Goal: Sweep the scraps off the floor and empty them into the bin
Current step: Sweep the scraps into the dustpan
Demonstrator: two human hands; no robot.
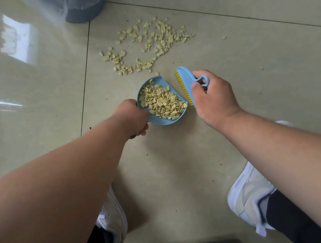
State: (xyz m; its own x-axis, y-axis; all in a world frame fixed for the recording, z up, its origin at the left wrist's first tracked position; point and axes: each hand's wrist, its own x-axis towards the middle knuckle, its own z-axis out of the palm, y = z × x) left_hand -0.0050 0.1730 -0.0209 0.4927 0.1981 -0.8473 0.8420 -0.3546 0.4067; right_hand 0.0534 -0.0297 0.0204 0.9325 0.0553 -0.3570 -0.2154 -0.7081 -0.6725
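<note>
Left hand (133, 115) gripping heaped dustpan (160, 100) at frame centre; right hand (212, 97) gripping brush (186, 83). Loose scraps (150, 43) above centre, bin (84, 5) top. Risk: tilting pan, spilling load before bin.

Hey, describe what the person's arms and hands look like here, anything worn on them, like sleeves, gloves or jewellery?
Both forearms are bare up to the frame edge: no sleeves show. The left hand and right hand wear no gloves, and no watch, bracelet or ring is visible on the parts in view. The left hand's fingers are mostly hidden.
</note>
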